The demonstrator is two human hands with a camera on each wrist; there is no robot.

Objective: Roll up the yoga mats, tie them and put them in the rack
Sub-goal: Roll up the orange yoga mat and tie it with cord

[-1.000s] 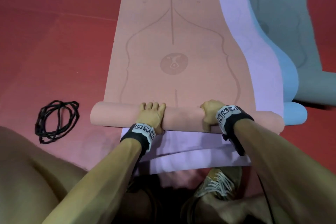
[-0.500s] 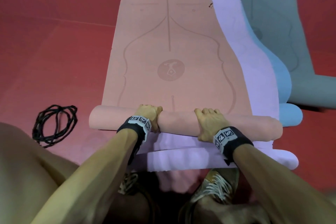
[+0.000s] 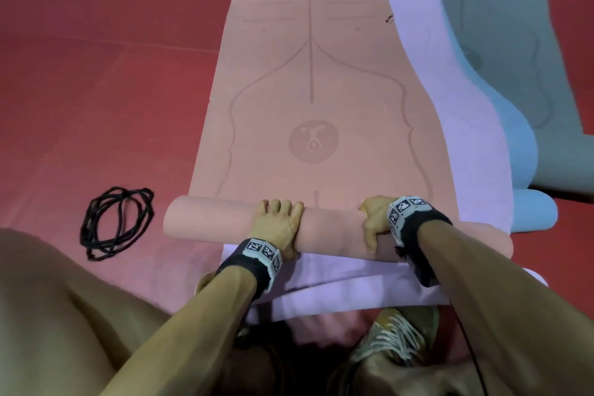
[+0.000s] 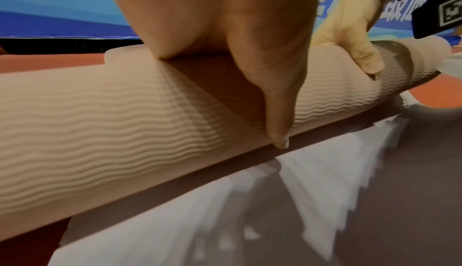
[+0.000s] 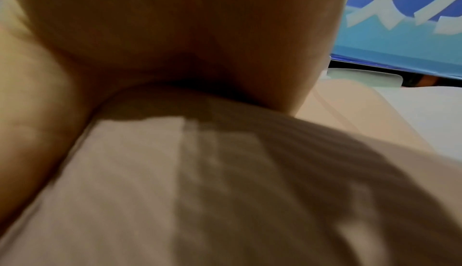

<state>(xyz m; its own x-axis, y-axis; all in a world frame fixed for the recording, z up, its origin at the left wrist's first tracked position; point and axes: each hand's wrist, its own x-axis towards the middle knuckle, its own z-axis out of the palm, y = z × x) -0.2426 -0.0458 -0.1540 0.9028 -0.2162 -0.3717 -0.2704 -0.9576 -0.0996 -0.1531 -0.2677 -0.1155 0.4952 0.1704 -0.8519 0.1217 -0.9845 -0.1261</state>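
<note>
Pink yoga mat (image 3: 308, 74), near end rolled. Left hand (image 3: 278, 227) and right hand (image 3: 374, 222) both curled over roll. Black cord (image 3: 115, 222) coiled on floor at 9 o'clock.

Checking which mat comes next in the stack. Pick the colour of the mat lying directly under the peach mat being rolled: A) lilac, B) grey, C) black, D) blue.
A: the head view shows the lilac mat exposed right beside and just behind the rolled part of the peach mat, with the blue mat and grey mat lying further right.
</note>
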